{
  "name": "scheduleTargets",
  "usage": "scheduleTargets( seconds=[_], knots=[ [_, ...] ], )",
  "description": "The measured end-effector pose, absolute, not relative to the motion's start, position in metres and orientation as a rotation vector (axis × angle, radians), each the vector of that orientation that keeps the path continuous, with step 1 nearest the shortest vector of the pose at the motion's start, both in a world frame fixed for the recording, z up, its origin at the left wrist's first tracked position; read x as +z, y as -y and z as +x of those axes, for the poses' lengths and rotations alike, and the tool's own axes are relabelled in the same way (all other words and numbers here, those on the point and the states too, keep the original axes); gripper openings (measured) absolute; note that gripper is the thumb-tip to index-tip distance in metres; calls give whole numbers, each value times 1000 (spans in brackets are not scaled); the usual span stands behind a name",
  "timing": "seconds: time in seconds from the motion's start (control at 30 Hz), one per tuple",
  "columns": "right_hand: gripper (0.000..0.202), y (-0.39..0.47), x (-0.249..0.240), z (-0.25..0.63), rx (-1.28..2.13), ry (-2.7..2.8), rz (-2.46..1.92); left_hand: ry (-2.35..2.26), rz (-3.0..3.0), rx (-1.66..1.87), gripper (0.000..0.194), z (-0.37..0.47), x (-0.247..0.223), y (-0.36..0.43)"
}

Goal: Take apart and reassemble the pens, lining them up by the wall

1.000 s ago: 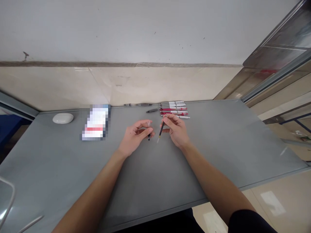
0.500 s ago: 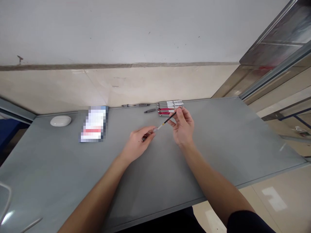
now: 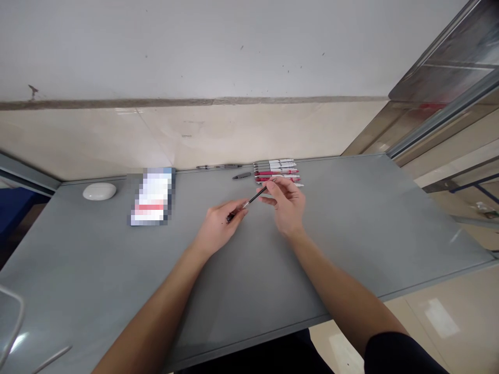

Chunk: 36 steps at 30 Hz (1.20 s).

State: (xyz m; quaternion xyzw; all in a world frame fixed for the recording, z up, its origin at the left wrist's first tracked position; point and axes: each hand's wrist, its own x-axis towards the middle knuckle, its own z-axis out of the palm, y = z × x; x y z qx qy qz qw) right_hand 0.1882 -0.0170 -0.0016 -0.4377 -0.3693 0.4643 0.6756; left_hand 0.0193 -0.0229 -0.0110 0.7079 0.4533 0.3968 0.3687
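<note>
From the head view, the black refill [image 3: 257, 195] slants between the hands above the grey table [image 3: 249, 280], its lower end at the clear mouth of a pen barrel [image 3: 246, 204]. Good work here probably calls for a steady barrel, the refill square to its opening, and a light push along its length; a sideways push could bend the thin tube or catch the rim.

The left hand [image 3: 218, 223] is nearly closed, thumb and fingertips pinching the barrel, whose dark part shows between them. The right hand [image 3: 289, 208] pinches the refill's upper end between thumb and forefinger, with the other fingers loosely parted; exactly how firmly either hand presses, I cannot tell. Beyond them lie a short grey pen part [image 3: 241, 176] and a row of retractable pens [image 3: 266, 173].
</note>
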Motion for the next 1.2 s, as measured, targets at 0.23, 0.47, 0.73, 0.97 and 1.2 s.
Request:
scheduleTargets(
  seconds=[0.23,0.47,0.73,0.97,1.2],
  knots=[
    [17,22,-3,184,1101,985,-965,-1141,1807,991,25,16,-15,19],
    [23,16,-8,186,1102,969,-1032,-1101,1784,880,25,15,-12,18],
    [26,9,-10,186,1121,943,-1037,-1111,1801,903,20,19,-5,12],
    [34,-4,2,198,1279,1139,-1147,-1117,1505,908,27,2,4,1],
    [33,-36,21,207,951,1705,-1261,-880,962,1009,31,-17,1,-17]
  ],
)
